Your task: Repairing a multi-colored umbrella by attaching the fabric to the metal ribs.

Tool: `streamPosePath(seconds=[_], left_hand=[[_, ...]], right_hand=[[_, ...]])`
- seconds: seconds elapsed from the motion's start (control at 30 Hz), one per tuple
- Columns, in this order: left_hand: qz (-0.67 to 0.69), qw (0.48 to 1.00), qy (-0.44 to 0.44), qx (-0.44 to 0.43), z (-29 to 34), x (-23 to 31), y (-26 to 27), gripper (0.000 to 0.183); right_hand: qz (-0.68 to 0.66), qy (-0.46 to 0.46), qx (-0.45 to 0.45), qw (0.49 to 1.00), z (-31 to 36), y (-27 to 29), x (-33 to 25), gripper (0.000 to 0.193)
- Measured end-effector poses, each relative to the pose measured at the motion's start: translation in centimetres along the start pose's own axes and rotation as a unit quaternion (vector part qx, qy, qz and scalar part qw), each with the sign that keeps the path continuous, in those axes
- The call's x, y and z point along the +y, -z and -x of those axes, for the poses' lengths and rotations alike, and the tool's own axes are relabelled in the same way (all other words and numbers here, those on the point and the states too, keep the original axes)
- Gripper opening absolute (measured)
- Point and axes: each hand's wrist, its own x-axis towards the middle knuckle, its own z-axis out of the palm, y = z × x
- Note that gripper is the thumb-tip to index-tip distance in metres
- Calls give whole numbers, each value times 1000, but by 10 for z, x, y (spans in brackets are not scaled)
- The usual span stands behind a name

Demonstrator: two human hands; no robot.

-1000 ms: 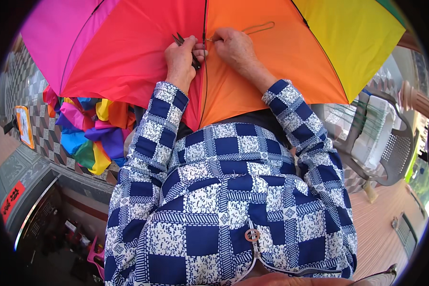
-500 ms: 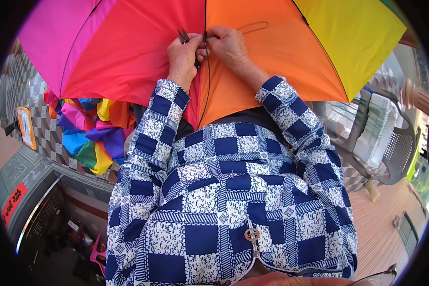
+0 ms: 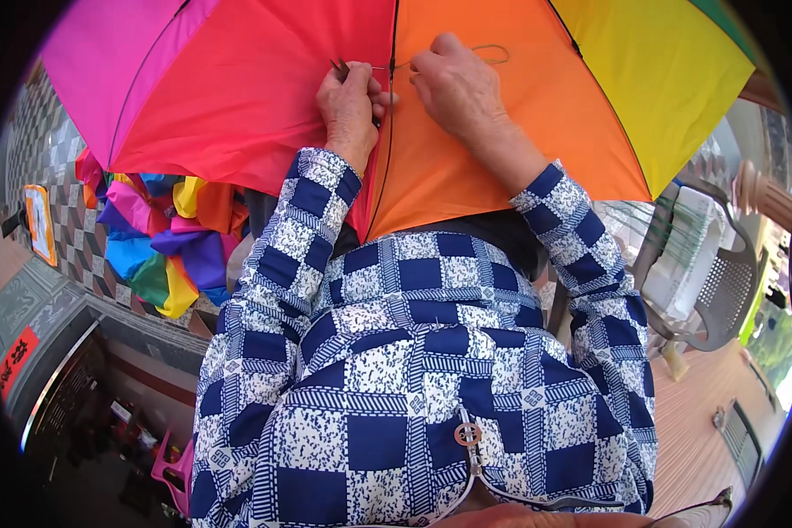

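An open umbrella with pink, red, orange (image 3: 537, 132) and yellow panels spreads before me. Its dark rib (image 3: 392, 97) runs along the red-orange seam between my hands. My left hand (image 3: 348, 104), over the red panel, is closed round small dark thread snips (image 3: 341, 68), blades pointing up and handles partly hidden by the fingers. A thin needle-like sliver (image 3: 379, 68) reaches from its fingertips toward the rib. Right of the rib, my right hand (image 3: 459, 86) is closed in a pinch over the orange panel. A loop of thin thread (image 3: 495, 55) shows beside it; the pinched part is hidden.
Bundled multicoloured fabric (image 3: 163, 251) lies low at my left, above patterned floor tiles. An orange-framed board (image 3: 40, 224) stands farther left. At the right is a grey plastic chair (image 3: 722, 286) with a white block (image 3: 685, 255) on it. A pink plastic piece (image 3: 174, 471) shows at lower left.
My right hand has drawn away from the rib to the right, and the thread loop shows less. My left hand stays near the rib with the snips. The umbrella has shifted slightly right.
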Motion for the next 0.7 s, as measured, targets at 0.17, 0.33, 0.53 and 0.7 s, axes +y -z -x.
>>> streamPosePath(seconds=[0.17, 0.33, 0.53, 0.7], left_hand=[[6, 1000, -19, 15, -2, -3, 1, 7], [11, 999, -30, 33, -2, -7, 1, 7], [29, 998, -36, 46, -4, -7, 3, 8], [43, 996, -43, 59, -3, -5, 1, 8]], right_hand=[[-7, -18, 3, 1000, -13, -25, 0, 15], [-89, -104, -100, 986, -3, -24, 2, 18], [-233, -131, -97, 959, 0, -25, 9, 20], [-342, -169, -111, 918, 1, -35, 14, 21]])
